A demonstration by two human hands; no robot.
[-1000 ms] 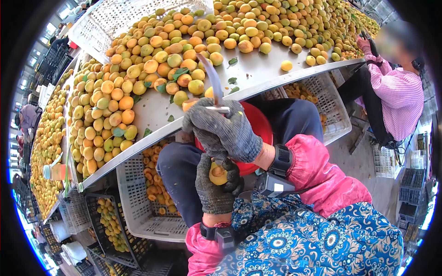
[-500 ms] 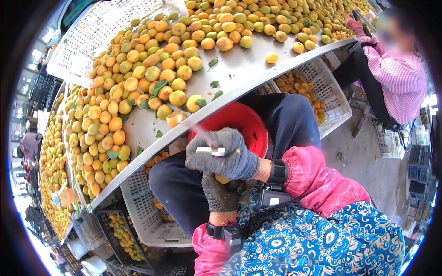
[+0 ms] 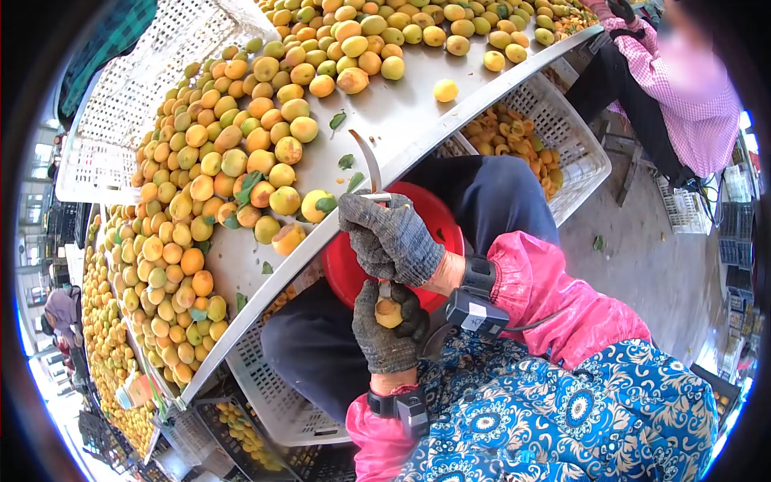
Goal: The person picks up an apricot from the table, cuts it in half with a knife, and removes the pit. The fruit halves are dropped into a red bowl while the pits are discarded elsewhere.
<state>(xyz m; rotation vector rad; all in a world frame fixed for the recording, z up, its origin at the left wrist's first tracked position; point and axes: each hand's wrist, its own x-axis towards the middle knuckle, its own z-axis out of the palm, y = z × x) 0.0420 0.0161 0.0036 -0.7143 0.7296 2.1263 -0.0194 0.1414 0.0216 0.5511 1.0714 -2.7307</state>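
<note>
My left hand [image 3: 384, 336], in a dark grey glove, curls around a small orange-yellow fruit [image 3: 389, 314] with a pale top. Just above it, my gloved right hand [image 3: 393, 243] is closed on a knife whose thin curved blade [image 3: 370, 161] points up over the metal table's edge. A small metal piece shows between the right fingers and the fruit; what it belongs to is unclear. Behind the hands, a red bowl [image 3: 340, 271] sits between the knees. Many yellow-orange fruits [image 3: 234, 163] and some green leaves lie on the metal table [image 3: 321, 169].
White crates [image 3: 584, 128] [image 3: 277, 410] stand under the table, the right one holding cut fruit [image 3: 514, 140]. Another white crate [image 3: 152, 88] rests on the table at the upper left. A person in a pink checked shirt [image 3: 699, 112] sits at the upper right.
The view has shifted slightly. My right hand has turned and uncovered the fruit in my left hand. The blade, blurred earlier, now shows sharply, pointing up.
</note>
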